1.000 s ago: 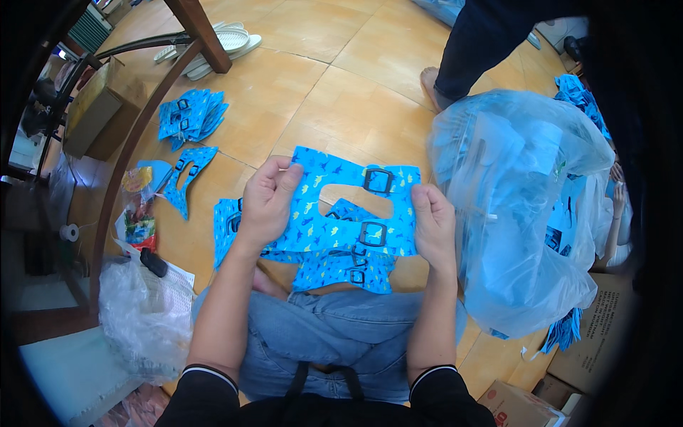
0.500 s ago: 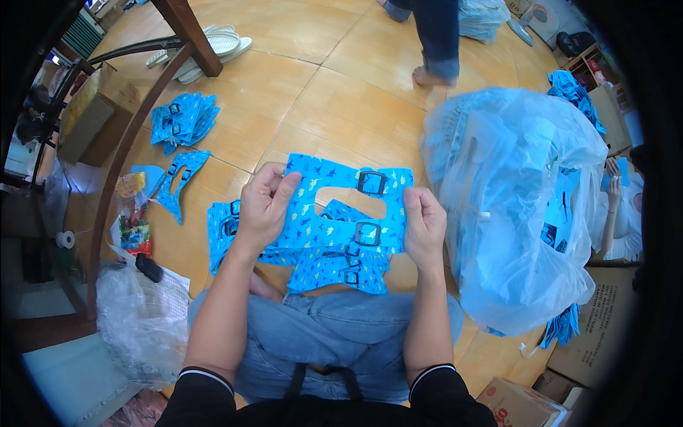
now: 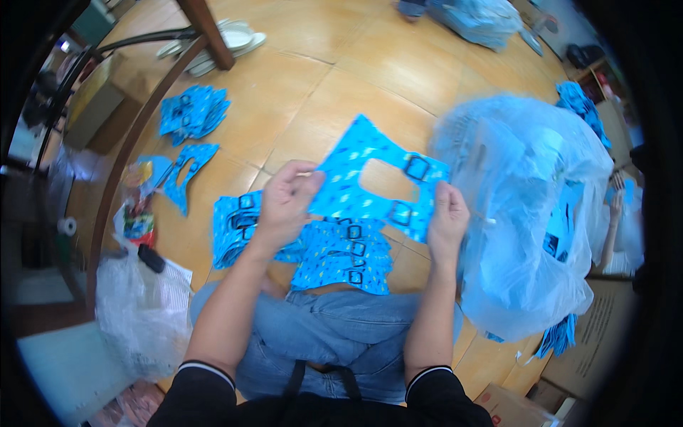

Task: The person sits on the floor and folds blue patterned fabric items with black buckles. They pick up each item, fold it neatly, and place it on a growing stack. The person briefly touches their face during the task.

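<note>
I pinch a blue buckled fabric piece [image 3: 370, 181] between both hands, left hand [image 3: 284, 203] and right hand [image 3: 448, 220] at opposite ends, its long axis running left-right above the stack [image 3: 341, 260] on the floor.

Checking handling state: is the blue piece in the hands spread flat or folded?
Spread. The blue piece is held open between the left hand and right hand, its cut-out and two black buckles fully visible.
</note>
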`<state>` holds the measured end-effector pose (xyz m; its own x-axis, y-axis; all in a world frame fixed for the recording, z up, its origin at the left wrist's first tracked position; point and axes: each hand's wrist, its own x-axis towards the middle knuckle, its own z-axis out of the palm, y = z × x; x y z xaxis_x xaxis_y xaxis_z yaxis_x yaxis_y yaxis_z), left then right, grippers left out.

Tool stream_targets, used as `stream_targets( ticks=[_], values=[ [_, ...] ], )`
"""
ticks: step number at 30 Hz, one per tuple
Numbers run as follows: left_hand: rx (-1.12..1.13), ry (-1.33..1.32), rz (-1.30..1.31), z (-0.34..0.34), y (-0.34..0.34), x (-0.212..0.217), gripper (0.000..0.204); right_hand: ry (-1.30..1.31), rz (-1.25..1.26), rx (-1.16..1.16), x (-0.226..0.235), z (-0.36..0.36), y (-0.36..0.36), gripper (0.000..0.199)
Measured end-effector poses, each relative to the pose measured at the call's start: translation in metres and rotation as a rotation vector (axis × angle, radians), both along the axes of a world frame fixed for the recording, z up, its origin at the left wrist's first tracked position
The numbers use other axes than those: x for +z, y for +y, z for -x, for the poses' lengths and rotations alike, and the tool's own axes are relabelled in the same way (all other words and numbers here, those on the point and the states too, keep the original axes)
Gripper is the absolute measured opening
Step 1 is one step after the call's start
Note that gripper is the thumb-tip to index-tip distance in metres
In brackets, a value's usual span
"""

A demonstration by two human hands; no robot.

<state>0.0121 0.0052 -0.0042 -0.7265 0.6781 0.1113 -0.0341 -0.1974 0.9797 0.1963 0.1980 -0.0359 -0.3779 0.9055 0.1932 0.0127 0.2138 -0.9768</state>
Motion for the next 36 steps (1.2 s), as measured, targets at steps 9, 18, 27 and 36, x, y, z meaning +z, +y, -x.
stream_targets(
  ticks=[9,18,27,36],
  values=[
    [0.062,0.845,-0.176,-0.055,-0.001,0.014,0.009,0.134,0.468,0.109,-0.019,0.039,-0.022,0.026],
    [0.184,0.732,-0.220,-0.050,-0.009,0.031,0.008,-0.445,0.189,0.502,-0.049,0.139,-0.146,0.025],
    [0.119,0.384,-0.140,-0.014,-0.012,0.025,0.011,-0.150,0.157,0.546,-0.072,0.067,-0.115,0.035],
    [0.233,-0.194,0.060,0.013,-0.006,0.020,0.021,-1.220,-0.331,0.610,-0.056,0.003,-0.093,0.080]
  ],
)
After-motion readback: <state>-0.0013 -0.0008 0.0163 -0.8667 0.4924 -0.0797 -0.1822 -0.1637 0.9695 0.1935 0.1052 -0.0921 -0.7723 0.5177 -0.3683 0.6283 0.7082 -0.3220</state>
